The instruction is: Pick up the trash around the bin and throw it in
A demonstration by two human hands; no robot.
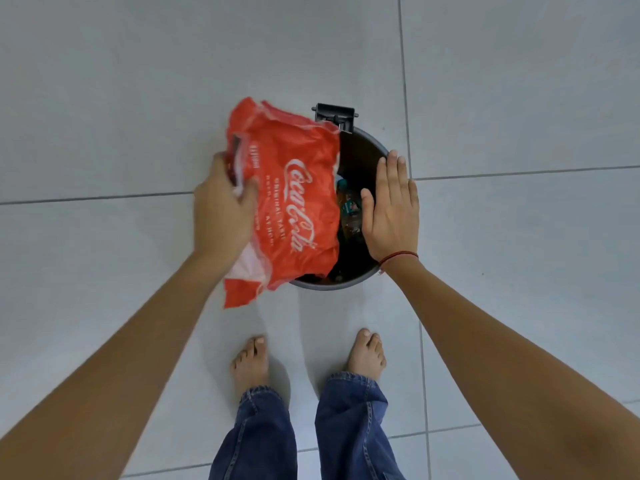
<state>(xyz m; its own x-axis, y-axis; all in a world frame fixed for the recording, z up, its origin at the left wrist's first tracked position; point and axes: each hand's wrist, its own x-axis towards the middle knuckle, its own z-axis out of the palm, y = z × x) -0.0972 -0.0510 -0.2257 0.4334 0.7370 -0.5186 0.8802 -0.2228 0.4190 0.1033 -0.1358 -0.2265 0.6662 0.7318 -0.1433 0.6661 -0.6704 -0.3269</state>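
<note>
Left hand (221, 209): closed on the left edge of a red plastic wrapper (294, 202), thumb across its front, fingers curled behind; holds it above the left part of the bin (375, 142), overlapping the rim there

Right hand (389, 209): open and flat, fingers straight and together, palm down over the right side of the bin mouth, holding nothing; thin red string bracelet (398, 256) at the wrist

Red plastic wrapper: crumpled thin film, glossy, creased, with clear and white patches along its lower left edge; white script "Coca-Cola" runs down the front, with "ORIGINAL TASTE" in small capitals beside it; other small print too blurred to read

Bin: round, dark grey, open top, black hinge bracket (335, 116) on the far rim; stands on the floor directly ahead of the feet. Contents: a plastic bottle (349, 206) with a teal label and other dark litter, not clear enough to name

Floor (138, 98): large pale grey tiles, smooth, with thin dark grout lines

Person: bare feet (251, 363), blue denim trouser legs (349, 427), bare forearms
</note>
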